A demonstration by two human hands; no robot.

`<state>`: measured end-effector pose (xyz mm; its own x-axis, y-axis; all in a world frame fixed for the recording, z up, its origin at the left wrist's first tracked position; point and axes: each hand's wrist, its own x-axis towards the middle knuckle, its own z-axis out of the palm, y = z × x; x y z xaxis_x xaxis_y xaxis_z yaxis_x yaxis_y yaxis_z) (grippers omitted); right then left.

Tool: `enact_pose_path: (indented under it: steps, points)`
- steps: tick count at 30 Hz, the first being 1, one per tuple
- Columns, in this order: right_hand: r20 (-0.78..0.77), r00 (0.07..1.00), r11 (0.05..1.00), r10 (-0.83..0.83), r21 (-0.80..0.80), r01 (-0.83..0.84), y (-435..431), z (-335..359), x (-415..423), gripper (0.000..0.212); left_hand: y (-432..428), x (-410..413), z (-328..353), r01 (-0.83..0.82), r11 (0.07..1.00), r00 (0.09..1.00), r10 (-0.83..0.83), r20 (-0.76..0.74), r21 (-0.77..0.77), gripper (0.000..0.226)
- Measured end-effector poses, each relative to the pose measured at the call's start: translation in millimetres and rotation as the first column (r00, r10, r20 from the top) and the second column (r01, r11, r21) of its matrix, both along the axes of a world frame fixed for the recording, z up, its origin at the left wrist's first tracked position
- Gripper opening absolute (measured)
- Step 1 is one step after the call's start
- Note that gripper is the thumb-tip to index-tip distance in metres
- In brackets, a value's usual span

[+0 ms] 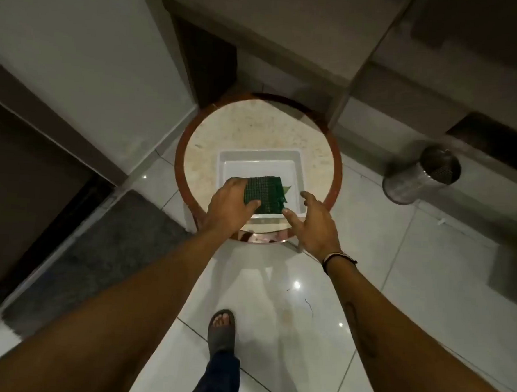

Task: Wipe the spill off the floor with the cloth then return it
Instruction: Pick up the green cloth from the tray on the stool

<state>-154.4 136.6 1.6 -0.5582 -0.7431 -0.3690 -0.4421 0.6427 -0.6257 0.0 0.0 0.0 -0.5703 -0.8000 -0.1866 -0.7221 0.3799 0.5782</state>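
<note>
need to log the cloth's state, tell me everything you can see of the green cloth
The green cloth is dark green with a fine grid or waffle texture and looks folded into a rough square. It lies flat in the near part of a shallow white square tray on a round stone-topped table. The left hand rests on its left side, fingers over its near edge. The right hand is open beside it, thumb tip near its right corner; contact is unclear.

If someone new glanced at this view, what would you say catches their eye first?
Most likely the folded green cloth in the white square tray, which sits on the round stone-topped table at centre. The left hand rests on the cloth's near left corner, while the open right hand hovers beside the tray's right edge. A shiny metal bin stands on the tiled floor to the right.
</note>
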Motion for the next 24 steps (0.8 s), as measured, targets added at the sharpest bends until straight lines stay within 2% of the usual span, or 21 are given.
enact_pose_path:
  steps: [3,8,11,13,15,16,19,22,24]
  points:
    - [0.004,1.0,1.0,0.011,0.027,-0.011,-48.7,-53.2,-10.0,0.069,-45.7,-17.5,-55.9,0.004,1.0,0.996,-0.004,0.09,-0.001,0.042]
    - [-0.015,1.0,0.985,0.021,0.173,-0.018,-116.6,-129.7,-33.7,0.054,-97.3,-34.0,-132.3,0.105,0.994,0.927,-0.105,0.36,0.02,0.037]
    - [-0.093,0.992,0.945,0.082,0.324,-0.048,-141.5,-163.4,-34.7,0.065,-105.2,-43.8,-168.3,0.207,0.976,0.858,-0.148,0.492,-0.067,0.038]
    - [-0.19,0.978,0.933,0.081,0.361,-0.007,-150.9,-179.5,-30.5,0.076,-102.6,-48.9,-182.0,0.274,0.95,0.823,-0.152,0.548,-0.147,0.05]
    - [-0.214,0.977,0.945,0.024,0.325,0.048,-157.4,-189.8,-29.6,0.08,-104.2,-51.9,-190.3,0.214,0.96,0.866,-0.101,0.489,-0.181,0.05]
    - [-0.188,0.982,0.95,-0.007,0.306,0.065,-160.1,-191.6,-30.2,0.076,-105.6,-52.6,-190.8,0.156,0.974,0.898,-0.071,0.435,-0.165,0.045]
    - [-0.101,0.993,0.965,-0.061,0.25,0.085,-162.5,-189.0,-33.5,0.04,-109.5,-51.3,-187.8,0.002,0.998,0.972,0.012,0.235,-0.062,0.026]
    - [0.015,0.988,0.977,-0.153,0.154,0.149,-156.2,-168.6,-37.4,0.024,-112.0,-47.5,-170.0,-0.2,0.964,0.979,0.202,0.006,0.174,0.015]
    - [0.16,0.955,0.968,-0.25,0.038,0.248,-146.8,-144.5,-42.7,0.015,-115.6,-44.4,-151.7,-0.323,0.872,0.917,0.385,-0.108,0.369,0.02]
